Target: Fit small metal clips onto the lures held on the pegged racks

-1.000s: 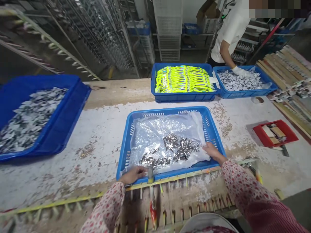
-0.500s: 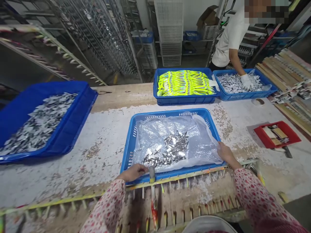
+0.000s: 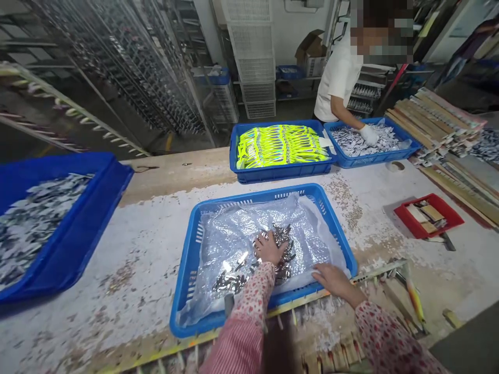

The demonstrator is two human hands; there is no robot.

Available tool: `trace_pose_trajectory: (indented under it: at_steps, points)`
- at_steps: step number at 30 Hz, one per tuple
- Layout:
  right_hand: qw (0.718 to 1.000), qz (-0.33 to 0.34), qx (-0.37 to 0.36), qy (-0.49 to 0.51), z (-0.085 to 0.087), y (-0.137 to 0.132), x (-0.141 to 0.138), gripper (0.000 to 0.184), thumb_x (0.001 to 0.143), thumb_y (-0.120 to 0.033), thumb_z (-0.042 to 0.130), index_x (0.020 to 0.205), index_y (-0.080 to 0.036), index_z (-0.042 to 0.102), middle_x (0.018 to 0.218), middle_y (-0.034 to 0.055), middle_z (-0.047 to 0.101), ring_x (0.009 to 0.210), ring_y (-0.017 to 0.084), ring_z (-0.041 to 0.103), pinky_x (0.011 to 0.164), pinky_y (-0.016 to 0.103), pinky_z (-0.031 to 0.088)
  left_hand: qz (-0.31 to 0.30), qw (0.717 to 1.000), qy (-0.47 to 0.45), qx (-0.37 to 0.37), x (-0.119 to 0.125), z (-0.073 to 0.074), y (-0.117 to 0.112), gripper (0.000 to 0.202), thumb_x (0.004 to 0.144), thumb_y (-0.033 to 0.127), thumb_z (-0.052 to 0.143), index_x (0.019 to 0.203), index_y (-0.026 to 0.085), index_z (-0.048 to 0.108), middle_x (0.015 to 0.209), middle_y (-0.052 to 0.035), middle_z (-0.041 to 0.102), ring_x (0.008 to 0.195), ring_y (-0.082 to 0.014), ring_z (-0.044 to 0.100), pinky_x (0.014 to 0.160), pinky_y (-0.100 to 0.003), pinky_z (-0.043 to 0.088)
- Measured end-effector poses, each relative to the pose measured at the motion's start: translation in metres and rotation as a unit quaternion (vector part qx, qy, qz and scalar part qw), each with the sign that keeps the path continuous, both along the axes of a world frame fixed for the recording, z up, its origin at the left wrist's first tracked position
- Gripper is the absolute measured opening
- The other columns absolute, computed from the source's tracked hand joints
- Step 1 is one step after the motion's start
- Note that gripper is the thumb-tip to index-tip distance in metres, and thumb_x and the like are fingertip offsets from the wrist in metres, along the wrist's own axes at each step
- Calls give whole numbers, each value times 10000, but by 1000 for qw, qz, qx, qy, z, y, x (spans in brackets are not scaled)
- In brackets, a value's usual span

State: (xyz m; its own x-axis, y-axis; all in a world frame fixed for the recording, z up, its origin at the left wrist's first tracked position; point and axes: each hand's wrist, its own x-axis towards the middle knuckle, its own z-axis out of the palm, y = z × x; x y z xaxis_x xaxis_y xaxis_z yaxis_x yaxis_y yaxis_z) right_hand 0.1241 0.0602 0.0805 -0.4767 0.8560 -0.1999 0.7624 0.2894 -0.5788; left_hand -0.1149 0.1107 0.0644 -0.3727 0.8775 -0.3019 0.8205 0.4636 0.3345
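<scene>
A blue crate (image 3: 187, 270) lined with clear plastic sheet (image 3: 230, 234) sits in front of me, holding a small pile of shiny silver pieces (image 3: 283, 249). My left hand (image 3: 270, 248) reaches into the crate and rests on that pile, fingers spread and curled down over the pieces. My right hand (image 3: 334, 280) lies flat on the white lining at the crate's near right edge, fingers stretched out.
A large blue bin of silver pieces (image 3: 58, 249) stands at left. Behind are a crate of yellow-green packets (image 3: 280, 148) and another blue crate (image 3: 370, 145), where a person's gloved hand (image 3: 368, 135) works. A red tray (image 3: 429, 215) and stacked wooden strips (image 3: 436, 124) lie at right.
My left hand left the crate's near edge and moved into the crate onto the silver pile. My right hand slid left along the near edge. The view shifted.
</scene>
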Motion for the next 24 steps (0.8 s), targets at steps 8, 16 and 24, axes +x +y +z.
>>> trace_pose_trajectory:
  at_steps: [8,16,24]
  points:
    - [988,-22,103,114,23,-12,15,245,905,-307,463,1098,-272,609,1045,77,651,1023,256,570,905,427,466,-179,974,-101,91,22,-27,-15,420,843,434,531,1226,262,542,1328,-144,448,1241,-373,377,1018,-539,303]
    - [972,-44,154,173,46,-27,47,193,898,-235,482,1048,-257,602,1000,74,638,1002,244,552,907,435,445,68,935,-327,122,-16,-8,1,261,894,324,411,1020,173,582,866,-99,585,678,-199,565,626,-360,471]
    - [922,-146,-17,358,51,-59,15,237,871,-393,531,883,-209,679,889,84,670,905,238,600,832,383,465,277,731,-589,205,-27,56,-21,118,859,250,535,953,189,501,609,57,413,429,-45,368,405,-152,339]
